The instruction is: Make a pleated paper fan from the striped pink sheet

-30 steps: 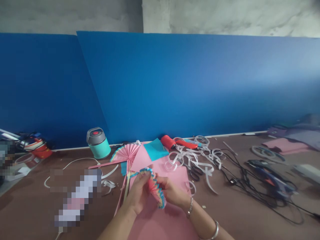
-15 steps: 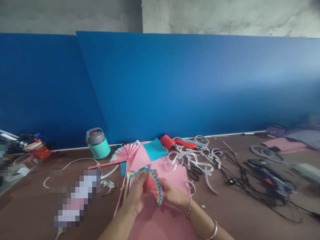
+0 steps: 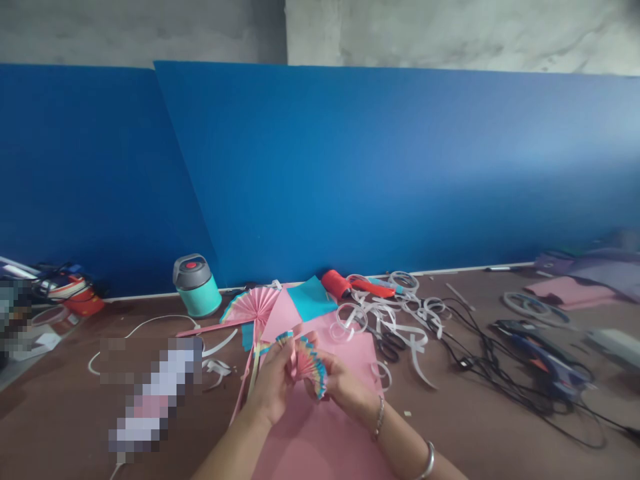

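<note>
Between my hands is a pleated paper fan (image 3: pixel 311 370), pink with a blue and yellow edge, held above pink paper sheets (image 3: pixel 320 433). My left hand (image 3: pixel 273 380) pinches its left side, fingers closed on the folds. On the right side, my right hand (image 3: pixel 345 385) grips the pleats, with some fingers hidden behind the paper. Just beyond the left hand lies another pleated pink fan (image 3: pixel 255 307), spread out on the table. A blue paper sheet (image 3: pixel 311 298) rests on the pink paper behind the hands.
White strips (image 3: pixel 387 317) lie tangled at the right beside scissors (image 3: pixel 387 345) and a red thread spool (image 3: pixel 336 284). Farther right are black cables (image 3: pixel 487 363) and a glue gun (image 3: pixel 547 367). A turquoise flask (image 3: pixel 199 297) stands at the back left, near a blue partition (image 3: pixel 350 167).
The held fan has turned slightly; its folds are now parted near the left thumb, and its right edge sits a little higher. My right hand has shifted slightly upward along it.
</note>
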`<state>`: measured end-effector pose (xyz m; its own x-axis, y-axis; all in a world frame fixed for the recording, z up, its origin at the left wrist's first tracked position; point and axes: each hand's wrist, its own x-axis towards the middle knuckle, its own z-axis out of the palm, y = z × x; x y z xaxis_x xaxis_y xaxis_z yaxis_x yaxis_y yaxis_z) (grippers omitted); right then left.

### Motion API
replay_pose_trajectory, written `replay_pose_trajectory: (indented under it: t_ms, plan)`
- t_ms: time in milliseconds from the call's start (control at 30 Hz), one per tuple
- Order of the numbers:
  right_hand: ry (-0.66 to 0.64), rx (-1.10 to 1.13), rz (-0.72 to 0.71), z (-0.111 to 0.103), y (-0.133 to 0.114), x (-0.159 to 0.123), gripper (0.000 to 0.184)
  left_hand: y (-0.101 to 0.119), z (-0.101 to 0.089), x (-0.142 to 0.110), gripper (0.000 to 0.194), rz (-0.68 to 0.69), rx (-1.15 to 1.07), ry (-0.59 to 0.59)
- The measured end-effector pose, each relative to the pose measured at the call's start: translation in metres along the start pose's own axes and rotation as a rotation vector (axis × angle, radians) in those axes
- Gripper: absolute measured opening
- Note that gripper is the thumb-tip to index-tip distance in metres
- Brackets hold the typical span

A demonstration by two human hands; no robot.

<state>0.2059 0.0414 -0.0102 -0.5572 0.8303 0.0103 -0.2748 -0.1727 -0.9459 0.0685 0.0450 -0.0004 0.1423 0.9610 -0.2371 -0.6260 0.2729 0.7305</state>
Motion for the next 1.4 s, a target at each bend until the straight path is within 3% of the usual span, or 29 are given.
replay_pose_trajectory:
  t_ms: [100,200,300,433,667,733,867,967,1233,1400]
  plan:
    - [0.007,-0.070,-0.056,0.001,-0.001,0.000,0.020,-0.003,-0.005,0.006,0.029,-0.025,-0.142,0.082]
    - [0.047,-0.326,-0.135,0.000,0.008,0.000,0.012,-0.005,-0.009,0.013,0.006,-0.065,-0.248,0.134]
    - [0.079,-0.600,-0.226,-0.001,0.018,-0.002,0.024,-0.004,-0.013,0.017,0.013,-0.078,-0.268,0.124]
    - [0.036,-0.801,-0.339,-0.001,0.018,-0.005,0.036,-0.001,-0.017,0.018,0.019,-0.090,-0.271,0.105]
    - [-0.029,-0.777,-0.552,0.012,-0.002,-0.010,0.036,-0.003,-0.021,0.017,0.006,-0.127,-0.225,0.064]
    - [-0.019,-0.781,-0.550,0.015,-0.002,-0.012,0.038,-0.006,-0.023,0.020,0.007,-0.138,-0.217,0.061]
    - [0.089,-0.797,-0.412,0.017,0.005,-0.014,0.052,-0.011,-0.028,0.025,0.010,-0.156,-0.190,0.045]
    - [0.081,-0.784,-0.380,0.018,0.004,-0.015,0.059,-0.012,-0.029,0.024,0.013,-0.158,-0.177,0.030]
    - [0.006,-0.802,-0.476,0.019,0.000,-0.016,0.043,-0.001,-0.028,0.023,0.012,-0.156,-0.198,0.033]
    - [0.062,-0.794,-0.390,0.023,0.002,-0.018,0.053,0.002,-0.027,0.017,0.004,-0.123,-0.196,0.031]
